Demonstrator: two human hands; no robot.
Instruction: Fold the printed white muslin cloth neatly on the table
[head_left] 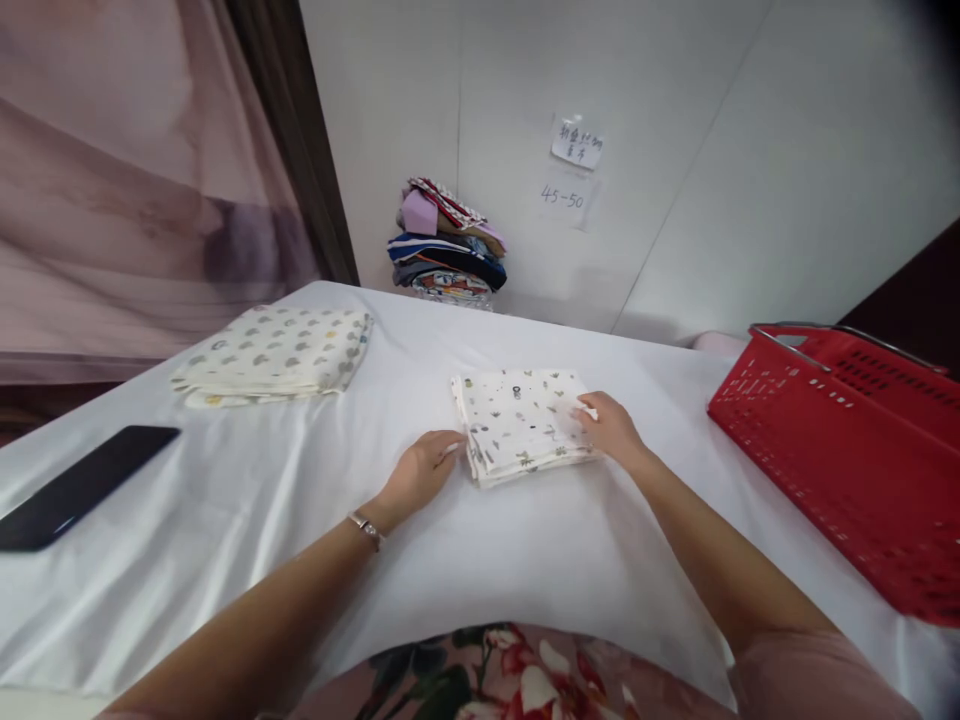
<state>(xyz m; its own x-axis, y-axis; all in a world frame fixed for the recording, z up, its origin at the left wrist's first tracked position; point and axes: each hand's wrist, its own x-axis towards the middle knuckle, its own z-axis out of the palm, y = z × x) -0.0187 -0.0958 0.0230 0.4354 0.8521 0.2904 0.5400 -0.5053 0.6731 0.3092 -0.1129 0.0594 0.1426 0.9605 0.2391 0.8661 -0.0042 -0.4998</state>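
The left hand (pixel 421 474) touches the cloth's (pixel 525 420) left edge, fingers curled, while the right hand (pixel 611 428) grips its right edge between thumb and fingers.

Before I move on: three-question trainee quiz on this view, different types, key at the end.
1. True or false: the basket is right of the right hand.
2. Multiple choice. Between the right hand and the left hand lies:
A) the black device
B) a folded cloth
C) a paper sign
3. Fill in the blank: the bracelet is on the ____ wrist.

Key: 1 true; 2 B; 3 left
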